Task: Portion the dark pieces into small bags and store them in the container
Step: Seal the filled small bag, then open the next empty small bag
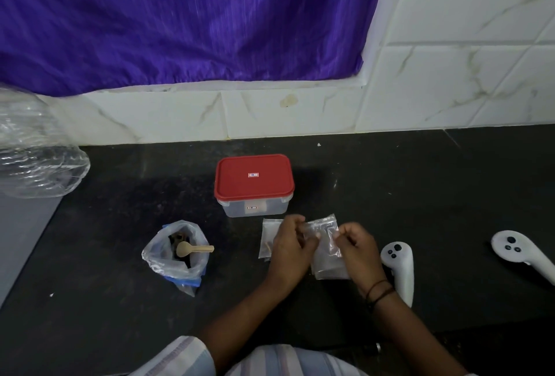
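Note:
A small clear bag [322, 230] is pinched at its top between my left hand [292, 246] and my right hand [356, 245], just above the dark counter. More small clear bags [268, 237] lie flat beneath my hands. To the left stands an open plastic bag of dark pieces [175, 252] with a wooden spoon [193, 249] resting in it. Behind my hands sits the clear container [255, 207], its red lid [253, 176] on.
Two white handheld controllers [399, 264] [522, 252] lie on the counter at the right. A large crumpled clear plastic bag [36, 159] sits at the far left. A white tiled wall [450, 90] and purple cloth [180, 15] stand behind the counter.

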`<state>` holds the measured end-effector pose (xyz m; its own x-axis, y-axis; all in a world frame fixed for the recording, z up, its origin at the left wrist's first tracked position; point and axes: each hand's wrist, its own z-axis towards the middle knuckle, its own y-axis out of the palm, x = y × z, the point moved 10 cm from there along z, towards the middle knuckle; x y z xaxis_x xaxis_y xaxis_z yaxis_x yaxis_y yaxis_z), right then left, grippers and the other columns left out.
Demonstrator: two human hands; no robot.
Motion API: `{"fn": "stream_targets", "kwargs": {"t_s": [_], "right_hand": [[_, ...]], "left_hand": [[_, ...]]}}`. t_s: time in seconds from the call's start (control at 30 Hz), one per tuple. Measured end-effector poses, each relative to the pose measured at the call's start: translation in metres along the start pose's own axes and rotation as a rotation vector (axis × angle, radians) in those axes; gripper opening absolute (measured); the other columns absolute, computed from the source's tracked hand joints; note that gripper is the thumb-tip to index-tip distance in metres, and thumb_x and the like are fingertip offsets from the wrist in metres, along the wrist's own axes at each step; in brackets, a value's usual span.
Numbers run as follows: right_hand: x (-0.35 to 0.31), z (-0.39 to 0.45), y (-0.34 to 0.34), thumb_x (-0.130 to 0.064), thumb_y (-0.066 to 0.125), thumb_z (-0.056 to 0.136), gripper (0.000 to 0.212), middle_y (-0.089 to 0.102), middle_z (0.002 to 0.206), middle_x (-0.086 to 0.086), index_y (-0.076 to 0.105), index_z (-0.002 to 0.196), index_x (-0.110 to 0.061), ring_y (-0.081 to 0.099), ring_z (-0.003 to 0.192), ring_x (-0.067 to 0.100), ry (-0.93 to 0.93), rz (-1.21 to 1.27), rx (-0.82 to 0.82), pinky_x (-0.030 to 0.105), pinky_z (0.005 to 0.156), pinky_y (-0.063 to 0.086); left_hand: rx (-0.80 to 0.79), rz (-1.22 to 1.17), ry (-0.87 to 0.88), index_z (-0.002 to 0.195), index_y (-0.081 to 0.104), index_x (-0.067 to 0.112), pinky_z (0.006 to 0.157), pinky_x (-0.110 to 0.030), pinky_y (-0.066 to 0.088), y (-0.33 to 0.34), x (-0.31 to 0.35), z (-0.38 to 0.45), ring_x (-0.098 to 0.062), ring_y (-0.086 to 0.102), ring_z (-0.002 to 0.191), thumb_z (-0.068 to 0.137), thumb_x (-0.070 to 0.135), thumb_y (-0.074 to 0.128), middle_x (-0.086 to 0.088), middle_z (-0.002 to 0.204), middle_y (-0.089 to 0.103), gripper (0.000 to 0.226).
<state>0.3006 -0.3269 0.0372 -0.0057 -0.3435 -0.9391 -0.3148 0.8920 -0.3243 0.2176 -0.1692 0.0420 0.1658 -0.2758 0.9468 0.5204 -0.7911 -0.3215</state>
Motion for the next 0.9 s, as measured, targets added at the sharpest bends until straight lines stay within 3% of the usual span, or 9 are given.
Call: {"fn": "stream_targets", "kwargs": {"t_s": [0.13,0.27,0.37,0.47,0.57,0.63,0.73,0.8,0.9], "right_hand": [[-0.03,-0.004,0.02,-0.006,0.058,0.094,0.006,0.064,0.078,0.01,0.061,0.088,-0.006,0.057,0.069,0.014,-0.05,0.187,-0.099,0.029,0.064,0.048],[-0.043,-0.004,0.037,-0.005,0.057,0.094,0.005,0.066,0.083,0.009,0.063,0.095,-0.005,0.059,0.072,0.012,-0.053,0.235,-0.16,0.026,0.065,0.05],[-0.048,-0.005,0.05,-0.005,0.057,0.094,0.006,0.067,0.082,0.007,0.063,0.097,-0.007,0.06,0.071,0.013,-0.062,0.202,-0.205,0.027,0.066,0.051],[-0.057,-0.006,0.054,-0.01,0.063,0.091,0.01,0.066,0.091,-0.002,0.061,0.095,-0.019,0.063,0.08,0.009,-0.162,-0.033,-0.119,0.027,0.071,0.052],[-0.093,-0.023,0.053,-0.015,0.067,0.088,0.014,0.053,0.098,-0.012,0.059,0.096,-0.024,0.054,0.09,0.006,-0.464,-0.397,0.074,0.021,0.075,0.048],[-0.108,-0.034,0.07,-0.019,0.064,0.09,0.007,0.056,0.089,-0.014,0.059,0.088,-0.024,0.053,0.083,0.003,-0.546,-0.405,0.003,0.016,0.071,0.044],[-0.104,-0.037,0.097,-0.028,0.063,0.092,0.009,0.063,0.08,-0.011,0.061,0.084,-0.023,0.06,0.077,0.0,-0.342,-0.166,-0.193,0.013,0.066,0.046],[-0.098,-0.035,0.104,-0.032,0.063,0.092,0.015,0.065,0.077,-0.008,0.062,0.082,-0.021,0.062,0.074,0.0,-0.191,-0.05,-0.202,0.015,0.065,0.048],[-0.087,-0.033,0.111,-0.031,0.065,0.089,0.015,0.069,0.08,0.001,0.065,0.083,-0.017,0.067,0.08,0.014,-0.017,0.073,-0.238,0.035,0.072,0.059]], "left_hand": [[0.084,-0.181,-0.131,0.127,0.052,0.025,0.072,-0.008,0.047,-0.027,-0.001,0.0,-0.001,0.06,0.093,0.095,0.027,0.067,0.012,0.109,0.06,0.036],[0.143,-0.299,-0.178,0.116,0.062,0.028,0.079,-0.026,0.054,-0.052,-0.009,0.0,-0.009,0.065,0.094,0.097,0.027,0.064,0.005,0.107,0.067,0.019],[0.126,-0.32,-0.19,0.094,0.072,0.019,0.071,-0.037,0.053,-0.066,-0.012,0.001,-0.016,0.065,0.079,0.099,0.02,0.061,-0.008,0.09,0.072,0.012],[0.137,-0.309,-0.186,0.088,0.073,0.012,0.067,-0.036,0.054,-0.08,-0.013,-0.002,-0.017,0.065,0.072,0.098,0.015,0.062,-0.012,0.083,0.072,0.016],[0.167,-0.262,-0.161,0.084,0.075,0.014,0.068,-0.036,0.056,-0.092,-0.014,-0.006,-0.015,0.067,0.071,0.097,0.016,0.064,-0.004,0.078,0.074,0.017],[0.201,-0.198,-0.102,0.085,0.075,0.016,0.066,-0.032,0.056,-0.1,-0.007,-0.011,-0.01,0.067,0.068,0.097,0.016,0.063,0.001,0.076,0.074,0.017],[0.198,-0.121,0.028,0.093,0.074,0.018,0.067,-0.021,0.055,-0.104,0.014,-0.019,-0.005,0.07,0.076,0.098,0.011,0.061,0.008,0.083,0.074,0.016],[0.19,-0.066,0.101,0.098,0.074,0.019,0.072,-0.021,0.056,-0.105,0.024,-0.023,-0.007,0.071,0.083,0.098,0.011,0.06,0.011,0.087,0.073,0.017],[0.204,-0.045,0.126,0.098,0.075,0.019,0.074,-0.02,0.055,-0.11,0.027,-0.025,-0.008,0.071,0.086,0.095,0.006,0.061,0.011,0.089,0.073,0.019]]}}
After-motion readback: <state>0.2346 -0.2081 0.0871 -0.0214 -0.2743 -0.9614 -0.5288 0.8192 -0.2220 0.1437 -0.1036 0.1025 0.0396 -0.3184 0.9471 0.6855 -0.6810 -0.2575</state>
